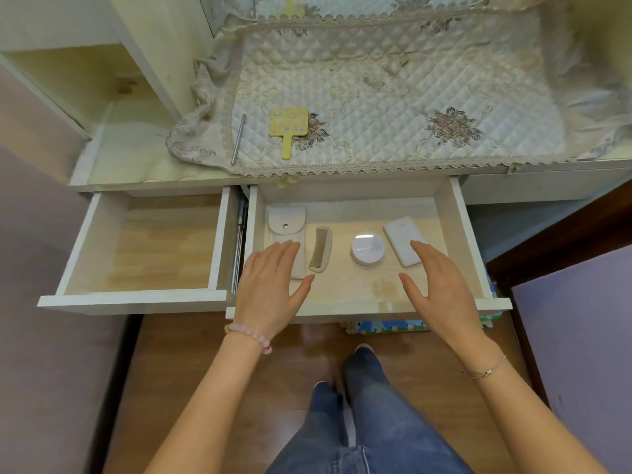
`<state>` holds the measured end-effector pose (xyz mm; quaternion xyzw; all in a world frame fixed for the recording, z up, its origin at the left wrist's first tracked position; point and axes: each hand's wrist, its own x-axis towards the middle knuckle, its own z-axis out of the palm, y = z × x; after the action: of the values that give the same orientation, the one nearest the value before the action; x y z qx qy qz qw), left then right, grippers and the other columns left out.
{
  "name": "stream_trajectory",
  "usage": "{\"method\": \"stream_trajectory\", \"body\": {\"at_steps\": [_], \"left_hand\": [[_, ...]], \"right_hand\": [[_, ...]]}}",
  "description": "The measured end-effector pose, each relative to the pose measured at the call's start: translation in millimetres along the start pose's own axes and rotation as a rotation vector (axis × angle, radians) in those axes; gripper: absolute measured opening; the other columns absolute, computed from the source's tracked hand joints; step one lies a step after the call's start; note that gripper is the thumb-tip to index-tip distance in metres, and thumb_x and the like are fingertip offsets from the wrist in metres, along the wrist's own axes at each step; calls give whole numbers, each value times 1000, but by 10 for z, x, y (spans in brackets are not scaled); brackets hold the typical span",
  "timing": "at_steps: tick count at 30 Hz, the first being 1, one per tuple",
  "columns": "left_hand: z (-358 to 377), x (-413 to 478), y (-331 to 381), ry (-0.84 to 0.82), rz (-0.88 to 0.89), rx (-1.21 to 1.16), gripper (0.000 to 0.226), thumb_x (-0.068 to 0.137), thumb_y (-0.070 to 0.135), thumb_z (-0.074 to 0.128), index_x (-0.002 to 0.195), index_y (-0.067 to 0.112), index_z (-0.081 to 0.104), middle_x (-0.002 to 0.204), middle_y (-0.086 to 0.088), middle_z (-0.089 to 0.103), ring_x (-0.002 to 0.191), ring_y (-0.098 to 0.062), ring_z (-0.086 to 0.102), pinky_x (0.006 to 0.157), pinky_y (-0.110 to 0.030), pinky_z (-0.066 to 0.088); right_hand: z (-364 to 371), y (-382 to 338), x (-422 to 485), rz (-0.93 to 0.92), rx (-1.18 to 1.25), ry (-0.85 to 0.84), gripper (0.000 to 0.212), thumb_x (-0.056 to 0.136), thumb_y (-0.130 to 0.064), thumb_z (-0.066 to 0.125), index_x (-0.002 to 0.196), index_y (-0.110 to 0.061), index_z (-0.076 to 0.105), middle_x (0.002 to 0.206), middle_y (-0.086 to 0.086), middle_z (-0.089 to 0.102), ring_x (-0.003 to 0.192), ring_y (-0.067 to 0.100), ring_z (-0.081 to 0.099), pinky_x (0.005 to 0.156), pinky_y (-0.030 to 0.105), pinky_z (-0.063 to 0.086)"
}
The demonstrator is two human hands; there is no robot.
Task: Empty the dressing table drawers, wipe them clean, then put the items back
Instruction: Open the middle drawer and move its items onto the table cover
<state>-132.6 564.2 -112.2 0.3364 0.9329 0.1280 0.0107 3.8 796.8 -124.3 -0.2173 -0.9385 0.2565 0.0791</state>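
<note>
The left hand (270, 289) and right hand (441, 285) are both open, fingers spread and holding nothing, over the front of the right drawer (461, 234). The left fingertips lie over the near end of the white pouch (286, 224); whether they touch it is unclear. The pouch runs front to back, flap end away, with the comb (321, 249) parallel just beside it. The right hand is nearer the flat white case (403, 239), whose far end leans left. The round compact (368, 249) sits between comb and case.

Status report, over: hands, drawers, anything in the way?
Both open: left grip over pouch, right grip by white case. In right drawer: pouch, comb, compact, case; left drawer also pulled out. Nothing in the way.
</note>
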Motion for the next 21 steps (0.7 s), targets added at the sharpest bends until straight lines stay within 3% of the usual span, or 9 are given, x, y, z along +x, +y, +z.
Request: {"method": "stream_trajectory", "body": {"at_steps": [5, 12, 21], "left_hand": [[104, 347, 130, -50, 13, -12, 57, 90, 49, 38, 128, 10, 54, 128, -7, 58, 120, -25, 53, 100, -46, 42], [365, 806, 385, -85, 20, -34, 55, 88, 48, 39, 126, 11, 55, 125, -4, 59, 117, -23, 54, 101, -43, 40], [906, 1130, 598, -196, 0, -57, 59, 87, 50, 37, 122, 8, 58, 122, -7, 61, 113, -26, 57, 96, -44, 44]], "right_hand": [[-33, 269, 272, 18, -4, 3, 55, 91, -32, 53, 140, -13, 37, 143, 5, 44, 132, 22, 40, 108, 41, 35], [-47, 673, 669, 75, 1, -51, 55, 92, -31, 53, 141, -13, 36, 143, 5, 43, 132, 21, 38, 107, 31, 30], [147, 1076, 932, 154, 20, -185, 58, 92, -32, 52, 143, -14, 32, 146, 3, 38, 134, 19, 33, 109, 28, 26]]}}
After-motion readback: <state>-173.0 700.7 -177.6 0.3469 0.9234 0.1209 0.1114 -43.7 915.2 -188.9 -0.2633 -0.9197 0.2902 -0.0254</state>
